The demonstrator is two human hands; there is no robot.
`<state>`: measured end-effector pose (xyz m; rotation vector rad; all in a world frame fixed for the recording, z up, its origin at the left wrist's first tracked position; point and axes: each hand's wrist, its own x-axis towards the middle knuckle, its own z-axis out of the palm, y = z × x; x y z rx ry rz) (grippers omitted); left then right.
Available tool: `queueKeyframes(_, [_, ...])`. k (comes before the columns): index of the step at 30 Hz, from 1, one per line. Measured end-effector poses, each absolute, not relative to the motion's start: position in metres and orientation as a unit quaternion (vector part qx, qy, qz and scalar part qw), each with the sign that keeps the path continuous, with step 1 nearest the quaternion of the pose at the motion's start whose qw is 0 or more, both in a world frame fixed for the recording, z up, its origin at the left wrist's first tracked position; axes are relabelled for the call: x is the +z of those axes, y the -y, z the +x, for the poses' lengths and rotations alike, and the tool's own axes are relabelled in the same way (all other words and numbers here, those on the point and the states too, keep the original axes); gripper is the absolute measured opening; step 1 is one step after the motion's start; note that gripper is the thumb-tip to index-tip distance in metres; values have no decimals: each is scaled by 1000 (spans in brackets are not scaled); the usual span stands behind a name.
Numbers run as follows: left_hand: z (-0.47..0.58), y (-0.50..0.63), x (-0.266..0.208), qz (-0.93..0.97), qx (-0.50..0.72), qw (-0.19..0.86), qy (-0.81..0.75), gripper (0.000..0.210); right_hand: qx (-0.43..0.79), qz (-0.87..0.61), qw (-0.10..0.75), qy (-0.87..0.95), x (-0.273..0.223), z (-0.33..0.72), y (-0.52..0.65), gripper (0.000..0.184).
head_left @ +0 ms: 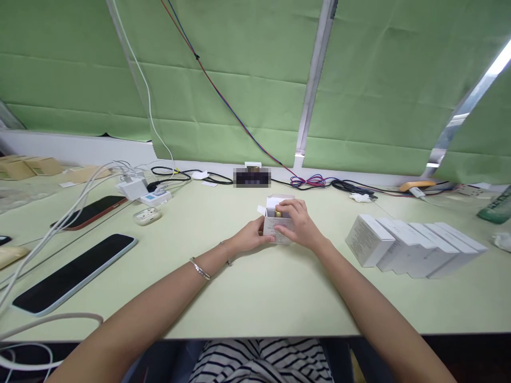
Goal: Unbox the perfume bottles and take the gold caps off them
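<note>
A small white carton point(275, 238) with fine print on its front stands with its top flaps up, near the middle of the table. Inside it shows a small gold-coloured piece point(278, 213), partly hidden, so its kind is unclear. My left hand point(252, 235) is closed around the carton's left side, thumb along the lower front edge. From the right, my right hand point(297, 222) reaches over the carton. Its thumb presses the front wall, and an index fingertip touches the gold-coloured piece. The other right fingers are partly hidden behind the carton's right side.
Several closed white cartons point(415, 247) stand in a row at right. Two phones point(75, 274), an earbud case point(147, 216), and a power strip point(155, 197) with white cables lie at left. Black cables point(351, 187) run along the back; a green bottle point(497, 206) lies far right.
</note>
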<state>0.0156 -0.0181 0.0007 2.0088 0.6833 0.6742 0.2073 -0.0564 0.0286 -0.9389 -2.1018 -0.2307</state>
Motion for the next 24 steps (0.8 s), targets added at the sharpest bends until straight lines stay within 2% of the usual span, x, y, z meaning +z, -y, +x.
queueKeyframes(7, [16, 17, -1, 807, 274, 451, -264, 54, -97, -380, 398, 829, 28, 207, 57, 24])
queueKeyframes(24, [15, 13, -5, 807, 274, 441, -281, 54, -92, -383, 405, 825, 29, 206, 57, 21])
